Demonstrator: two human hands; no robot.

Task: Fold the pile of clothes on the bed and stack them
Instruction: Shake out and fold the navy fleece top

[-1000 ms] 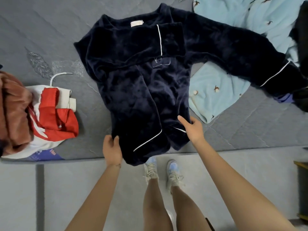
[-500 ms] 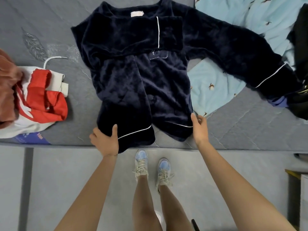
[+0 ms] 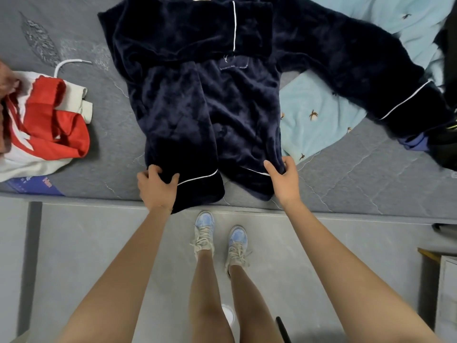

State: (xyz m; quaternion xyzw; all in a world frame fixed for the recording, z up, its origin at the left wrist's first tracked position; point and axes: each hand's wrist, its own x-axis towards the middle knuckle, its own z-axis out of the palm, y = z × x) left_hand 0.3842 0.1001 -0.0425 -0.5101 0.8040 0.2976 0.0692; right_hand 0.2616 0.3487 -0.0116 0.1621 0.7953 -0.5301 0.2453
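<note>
From my head camera, the navy plush pajama top (image 3: 205, 115) lies spread on the grey bed (image 3: 358, 184) in front of me, collar away from me and hem toward me at the mattress edge. It has thin white piping along the hem and cuffs. One sleeve is folded across the chest, with its piped cuff lying near the middle. The other sleeve stretches out to my right, and its cuff rests well off to that side.

My left hand (image 3: 158, 186) grips the hem's left corner, fingers curled over the fabric and thumb pressed on top just beside the piping. That corner hangs slightly past the edge of the bed. My right hand (image 3: 284, 181) pinches the hem's right corner between thumb and fingers, with the fabric bunched in the grip.

Under the outstretched sleeve, and just beside the body of the top, lies a light blue garment (image 3: 319, 115) with small dark printed figures. On my left, apart from the top, is a folded red and white garment (image 3: 49, 129) with a white drawstring (image 3: 69, 64) looping out of it. A brown garment (image 3: 5, 82) touches it at the frame's edge. Something black (image 3: 447, 45) lies at the far right, partly cut off.

Below the bed are the grey floor (image 3: 99, 243) and my pale blue sneakers (image 3: 204, 231), toes toward the mattress.
</note>
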